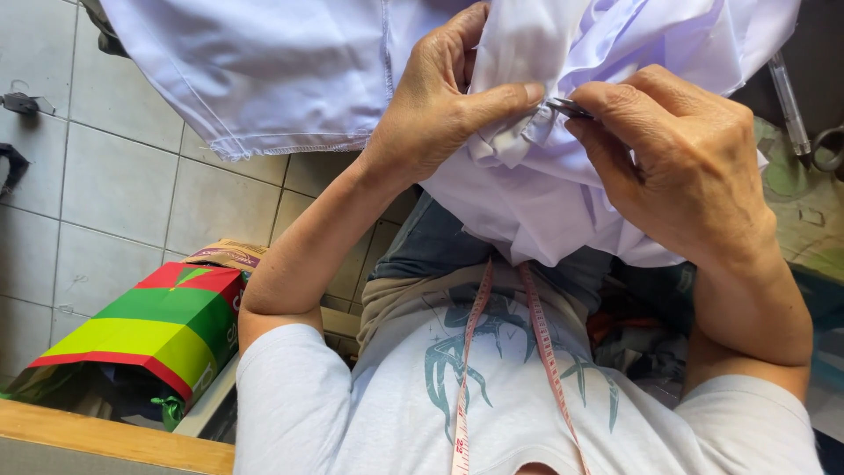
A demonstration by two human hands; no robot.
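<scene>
My left hand [440, 105] pinches a fold of pale lilac-white cloth [290, 70], thumb pressed against the bunched fabric. Right beside it, my right hand [677, 167] grips a small dark metal tool [570, 107], whose tip touches the cloth at the thumb. The cloth drapes over my lap and spreads to the upper left, with a stitched hem showing along its lower edge. A pink measuring tape [470, 352] hangs around my neck over a white printed T-shirt.
A red, green and yellow striped bag [158, 325] stands on the grey tiled floor [105, 193] at the lower left. A wooden edge [105, 440] runs along the bottom left. A clear pen [789, 101] and scissor handles [826, 149] lie at the right.
</scene>
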